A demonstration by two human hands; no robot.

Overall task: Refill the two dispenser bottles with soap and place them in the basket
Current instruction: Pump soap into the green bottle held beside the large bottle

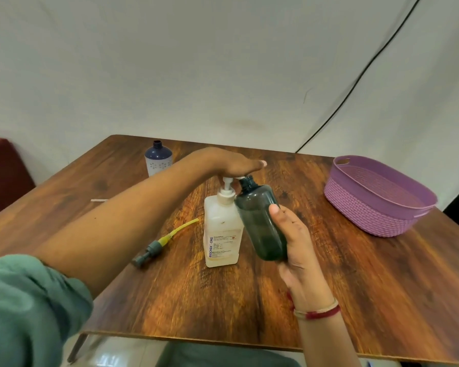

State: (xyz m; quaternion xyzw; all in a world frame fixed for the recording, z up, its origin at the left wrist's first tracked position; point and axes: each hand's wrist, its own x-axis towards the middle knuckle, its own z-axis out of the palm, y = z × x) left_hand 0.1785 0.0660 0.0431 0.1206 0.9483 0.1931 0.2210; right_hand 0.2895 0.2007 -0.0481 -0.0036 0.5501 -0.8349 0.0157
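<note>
A clear soap pump bottle [221, 231] with pale liquid stands mid-table. My left hand [233, 162] lies flat on top of its white pump head, fingers straight. My right hand [293, 234] grips a dark green dispenser bottle [260, 221] with no cap, tilted so its open neck sits right at the pump's spout. A second dispenser bottle [158, 157], navy on top and white below, stands uncapped at the back left. The purple woven basket [376, 197] sits at the right with nothing visible inside.
A grey pump cap with a yellow tube [164, 241] lies on the wooden table [355, 274] left of the soap bottle. A thin white stick [99, 200] lies further left. A black cable [355, 83] runs down the wall behind.
</note>
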